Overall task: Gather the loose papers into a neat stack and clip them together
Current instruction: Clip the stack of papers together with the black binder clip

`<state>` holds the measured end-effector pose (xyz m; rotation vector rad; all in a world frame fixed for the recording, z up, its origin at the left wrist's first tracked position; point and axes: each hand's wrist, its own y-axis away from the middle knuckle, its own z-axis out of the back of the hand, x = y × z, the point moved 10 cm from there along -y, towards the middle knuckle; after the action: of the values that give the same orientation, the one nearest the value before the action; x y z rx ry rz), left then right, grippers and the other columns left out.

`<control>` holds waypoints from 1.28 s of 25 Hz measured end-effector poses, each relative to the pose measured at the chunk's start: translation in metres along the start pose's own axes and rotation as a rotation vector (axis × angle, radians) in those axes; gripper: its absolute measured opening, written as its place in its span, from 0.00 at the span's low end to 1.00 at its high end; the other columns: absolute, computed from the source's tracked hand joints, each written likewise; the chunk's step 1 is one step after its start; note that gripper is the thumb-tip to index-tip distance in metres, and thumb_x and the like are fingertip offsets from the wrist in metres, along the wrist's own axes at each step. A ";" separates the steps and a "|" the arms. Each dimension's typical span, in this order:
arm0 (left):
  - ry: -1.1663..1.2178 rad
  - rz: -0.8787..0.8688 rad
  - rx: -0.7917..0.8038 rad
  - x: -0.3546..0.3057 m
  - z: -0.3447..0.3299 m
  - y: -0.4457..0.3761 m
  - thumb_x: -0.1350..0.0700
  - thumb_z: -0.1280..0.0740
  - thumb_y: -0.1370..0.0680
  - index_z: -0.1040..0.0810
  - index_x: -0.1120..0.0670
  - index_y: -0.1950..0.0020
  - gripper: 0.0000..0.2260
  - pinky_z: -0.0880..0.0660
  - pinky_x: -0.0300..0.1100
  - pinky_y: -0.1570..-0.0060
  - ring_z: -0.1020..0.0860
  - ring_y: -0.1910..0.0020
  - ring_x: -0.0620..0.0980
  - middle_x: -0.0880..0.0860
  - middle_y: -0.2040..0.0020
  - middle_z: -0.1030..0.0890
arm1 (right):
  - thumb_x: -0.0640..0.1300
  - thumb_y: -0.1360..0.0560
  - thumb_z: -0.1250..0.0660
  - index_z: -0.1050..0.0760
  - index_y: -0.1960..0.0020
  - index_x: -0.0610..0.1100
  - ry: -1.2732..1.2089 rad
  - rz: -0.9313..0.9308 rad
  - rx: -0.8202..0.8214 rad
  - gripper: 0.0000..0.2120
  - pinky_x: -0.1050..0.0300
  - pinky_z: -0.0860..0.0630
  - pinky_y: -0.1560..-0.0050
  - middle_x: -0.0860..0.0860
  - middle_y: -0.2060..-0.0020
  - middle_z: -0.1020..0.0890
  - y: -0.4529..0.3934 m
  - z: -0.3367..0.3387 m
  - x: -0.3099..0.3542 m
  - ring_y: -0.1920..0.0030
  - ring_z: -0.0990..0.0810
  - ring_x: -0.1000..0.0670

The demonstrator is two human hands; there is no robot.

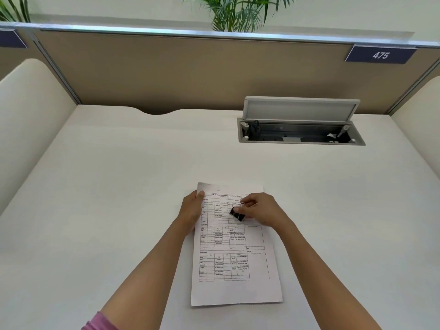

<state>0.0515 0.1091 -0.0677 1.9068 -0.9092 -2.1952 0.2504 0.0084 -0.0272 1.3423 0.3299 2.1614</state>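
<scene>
Our left hand grips the papers to keep edges aligned; right hand fingers pinch the clip, ready for clipping.

Matt paper stack, smooth desk

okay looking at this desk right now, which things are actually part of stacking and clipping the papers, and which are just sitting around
Part of the job:
paper stack, on the desk
black binder clip, pinched by the right hand over the stack's upper part
left hand, gripping the stack's left edge

Just there:
open cable box set into the desk
number plate 475 on the partition
potted palm behind the partition
</scene>
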 end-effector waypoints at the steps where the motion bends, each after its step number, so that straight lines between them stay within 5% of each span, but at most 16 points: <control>1: 0.006 0.001 0.003 0.000 0.000 0.000 0.54 0.43 0.14 0.20 0.52 0.49 0.13 0.22 0.41 0.56 0.17 0.51 0.52 0.52 0.51 0.15 | 0.53 0.33 0.20 0.19 0.45 0.46 0.036 0.008 0.026 0.21 0.53 0.18 0.46 0.50 0.53 0.15 -0.002 -0.001 0.002 0.52 0.15 0.50; 7: 0.011 -0.013 0.008 0.001 0.000 0.000 0.54 0.44 0.14 0.19 0.51 0.48 0.13 0.22 0.42 0.56 0.17 0.51 0.51 0.52 0.50 0.15 | 0.46 0.27 0.25 0.19 0.42 0.43 0.071 0.134 0.067 0.15 0.54 0.20 0.43 0.52 0.52 0.16 -0.008 -0.006 0.025 0.53 0.17 0.53; 10: -0.005 -0.045 0.016 -0.001 0.000 0.000 0.54 0.44 0.14 0.19 0.52 0.45 0.13 0.22 0.41 0.56 0.16 0.50 0.52 0.53 0.50 0.15 | 0.45 0.26 0.26 0.18 0.41 0.44 0.024 0.231 0.004 0.14 0.61 0.22 0.44 0.52 0.50 0.15 -0.014 -0.007 0.044 0.49 0.17 0.57; 20: -0.019 -0.210 0.023 -0.004 0.001 0.001 0.49 0.44 0.15 0.20 0.47 0.41 0.13 0.20 0.52 0.43 0.17 0.44 0.54 0.52 0.46 0.15 | 0.40 0.27 0.25 0.15 0.47 0.42 -0.021 0.453 -0.208 0.09 0.65 0.23 0.42 0.49 0.52 0.13 -0.036 0.007 0.108 0.49 0.16 0.56; 32: 0.008 -0.267 0.005 -0.005 0.001 0.000 0.49 0.42 0.15 0.19 0.48 0.39 0.13 0.21 0.54 0.42 0.18 0.43 0.55 0.53 0.46 0.15 | 0.39 0.27 0.25 0.14 0.48 0.40 0.343 0.606 0.009 0.08 0.65 0.23 0.44 0.47 0.52 0.12 -0.050 -0.025 0.147 0.51 0.15 0.54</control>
<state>0.0516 0.1121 -0.0637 2.1480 -0.6933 -2.3233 0.1956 0.1366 0.0454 1.1701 0.0567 2.9061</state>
